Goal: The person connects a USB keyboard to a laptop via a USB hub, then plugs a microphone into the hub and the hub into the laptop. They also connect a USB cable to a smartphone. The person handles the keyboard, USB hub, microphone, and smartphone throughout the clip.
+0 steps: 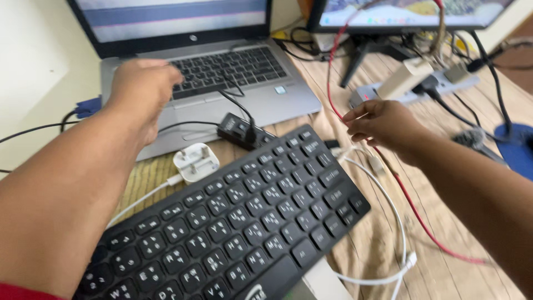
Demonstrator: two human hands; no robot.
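View from above of two bare forearms reaching over a cluttered surface (383, 250) covered w/ tan striped cloth; left hand (141, 89) is stretched fwd over the silver laptop (266, 100), resting at the left edge of its palm rest beside the keys; its fingers are curled under and hidden by the back of the hand, so can't tell if they grip anything; right hand (383, 123) hovers at centre-right, fingers (355, 119) pinched together round a thin white cable (397, 222), which loops down across the cloth to a small connector near the bottom edge; a red cable (413, 208) runs just beside it, passing under the right hand and up toward the monitor (411, 11) at top right; black keyboard (244, 222) w/ white lettering lies diagonally in the foreground, betw. the two arms, its far corner close to the right hand; white three-pin plug (195, 162) lies pins-up just left of the keyboard, touching the laptop's front edge; small black adapter (240, 130) w/ a black lead sits at the laptop's front edge, near the keyboard's top corner; grey power strip (408, 95) w/ a white charger plugged in lies behind the right hand; blue mouse pad (516, 147) at far right.
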